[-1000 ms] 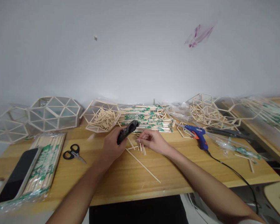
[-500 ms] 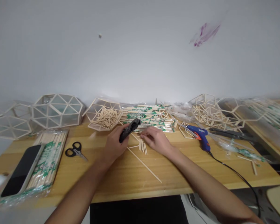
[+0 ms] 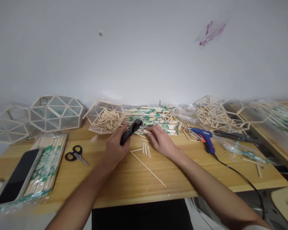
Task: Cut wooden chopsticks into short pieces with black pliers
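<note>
My left hand (image 3: 116, 145) is wrapped round a pair of black pliers (image 3: 132, 131), whose head points up and to the right. Just right of the pliers, my right hand (image 3: 161, 142) has its thumb and fingers pinched on a short wooden stick (image 3: 146, 131). Below it, several cut stick pieces (image 3: 146, 149) lie side by side on the wooden table (image 3: 115, 188). A long thin stick (image 3: 147, 168) slants across the tabletop towards me, and a shorter one touches its upper end.
Scissors (image 3: 76, 155), a phone (image 3: 19, 175) and packaged chopsticks (image 3: 46, 166) lie left. Behind are stick-frame domes (image 3: 57, 111), a frame full of cut pieces (image 3: 108, 119) and wrapped chopsticks (image 3: 151, 115). A blue glue gun (image 3: 205, 137) with a trailing cord lies right.
My right hand has shifted slightly up, and a short stick now shows between its fingers. The pliers have moved slightly left and down in my left hand.
</note>
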Available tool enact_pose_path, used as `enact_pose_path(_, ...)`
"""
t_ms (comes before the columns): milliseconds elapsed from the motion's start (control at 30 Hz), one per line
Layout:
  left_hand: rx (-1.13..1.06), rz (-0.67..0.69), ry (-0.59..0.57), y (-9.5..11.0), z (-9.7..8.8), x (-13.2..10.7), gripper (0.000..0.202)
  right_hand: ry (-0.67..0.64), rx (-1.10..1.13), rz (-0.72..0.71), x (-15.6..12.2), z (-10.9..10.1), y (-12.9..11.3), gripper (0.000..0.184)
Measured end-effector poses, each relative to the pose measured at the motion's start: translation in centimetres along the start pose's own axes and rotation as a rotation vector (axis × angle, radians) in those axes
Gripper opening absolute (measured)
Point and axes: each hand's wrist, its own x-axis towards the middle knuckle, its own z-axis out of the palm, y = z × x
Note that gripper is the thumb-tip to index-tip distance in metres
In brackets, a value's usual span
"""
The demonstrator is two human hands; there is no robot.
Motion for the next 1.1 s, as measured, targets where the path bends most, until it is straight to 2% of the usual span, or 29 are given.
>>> enact_pose_path(100,-0.024,-0.045,0.032,0.2,-0.1,0.1,0.043,0.099,0.117,0.070,0.1,-0.5,-0.7,0.026)
enact_pose_path(167,-0.037,-0.126,0.044,0.3,-0.1,0.1,0.034,0.101,0.259,0.170,0.3,-0.9,-1.2,0.030)
enact_pose_path(267,-0.118,-0.257,0.047,0.6,0.2,0.0,0.027,-0.007,0.542,0.294,0.5,-1.4,-1.7,0.037)
enact_pose_path(333,-0.211,-0.328,0.050,0.7,0.4,-0.1,0.028,-0.095,0.673,0.317,0.6,-1.6,-2.0,0.039)
enact_pose_path(567,-0.347,-0.444,0.022,1.1,1.0,-0.3,0.034,-0.218,0.803,0.327,0.5,-1.9,-2.3,0.041)
enact_pose_path(633,-0.363,-0.465,0.015,1.2,1.1,-0.3,0.035,-0.214,0.816,0.322,0.4,-1.8,-2.3,0.046)
enact_pose_path(733,-0.388,-0.480,-0.001,1.3,1.1,-0.3,0.036,-0.153,0.787,0.303,0.3,-1.4,-2.4,0.051)
enact_pose_path(900,-0.396,-0.406,-0.098,1.7,0.7,-0.5,0.033,0.007,0.776,0.338,0.5,-1.1,-2.7,0.039)
enact_pose_path(1000,-0.439,-0.339,-0.217,2.1,0.3,-0.7,0.029,0.088,0.873,0.407,0.6,-1.4,-2.5,0.041)
enact_pose_path(1100,-0.513,-0.256,-0.386,2.5,0.1,-0.9,0.025,0.127,0.965,0.425,0.6,-1.6,-2.2,0.042)
